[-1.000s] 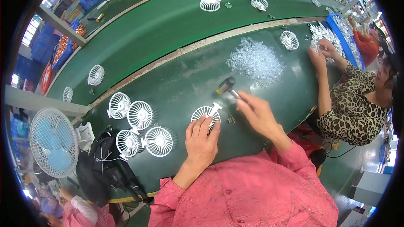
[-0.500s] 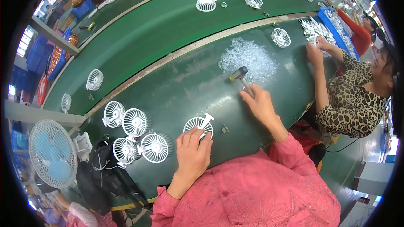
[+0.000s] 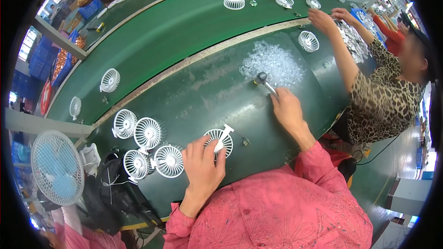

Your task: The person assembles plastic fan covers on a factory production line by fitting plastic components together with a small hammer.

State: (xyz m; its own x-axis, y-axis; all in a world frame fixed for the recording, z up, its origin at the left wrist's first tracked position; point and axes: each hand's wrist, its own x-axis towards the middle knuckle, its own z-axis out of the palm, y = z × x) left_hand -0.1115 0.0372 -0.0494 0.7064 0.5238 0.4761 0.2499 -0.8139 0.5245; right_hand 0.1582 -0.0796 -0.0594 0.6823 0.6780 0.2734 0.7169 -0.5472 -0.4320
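A small hammer (image 3: 269, 87) is gripped by its handle in my right hand (image 3: 288, 108). Its dark head is over the near edge of a heap of clear plastic bits (image 3: 272, 64). My left hand (image 3: 203, 163) has its thumb and fingers on the left rim of a round white fan housing (image 3: 227, 142) lying on the table, with a white arm piece across it. A thin wire runs from the housing to a small metal-looking part (image 3: 246, 142). Several more white fan housings (image 3: 148, 133) lie together to the left of my left hand.
Beyond the table edge runs a green conveyor belt (image 3: 161, 41) carrying white fan housings (image 3: 234, 2) and small parts. At right, a co-worker in leopard print (image 3: 383, 106) reaches across. A black bag (image 3: 115, 184) and a desk fan (image 3: 57, 168) stand at left.
My left hand has slid left, uncovering more of the fan housing. The hammer head has shifted slightly left. Housings on the belt moved right, and the co-worker's hands reached out to the belt.
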